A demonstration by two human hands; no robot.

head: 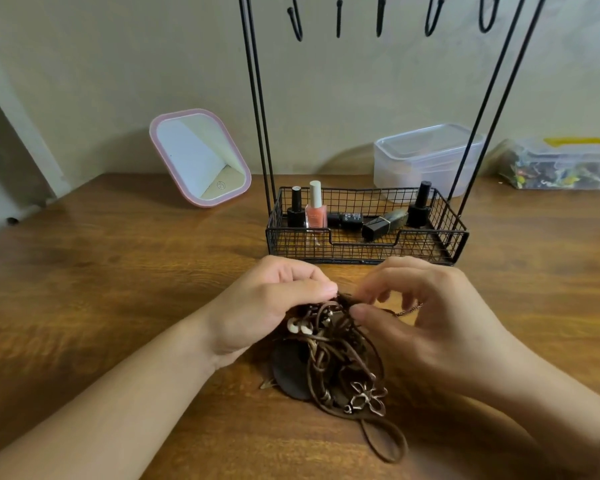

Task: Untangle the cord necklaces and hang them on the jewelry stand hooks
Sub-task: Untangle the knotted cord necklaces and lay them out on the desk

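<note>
A tangled bundle of brown cord necklaces with shell beads, a dark flat pendant and a metal flower pendant hangs between my hands, its lower loops lying on the wooden table. My left hand grips the top of the bundle with curled fingers. Thumb and forefinger of my right hand pinch a cord at the top of the tangle. Behind them stands the black wire jewelry stand; its hooks at the top of the view are bare.
The stand's wire basket holds several nail polish bottles. A pink-framed mirror leans at the back left. A clear lidded plastic box and a clear container of colourful bits sit at the back right, against the wall.
</note>
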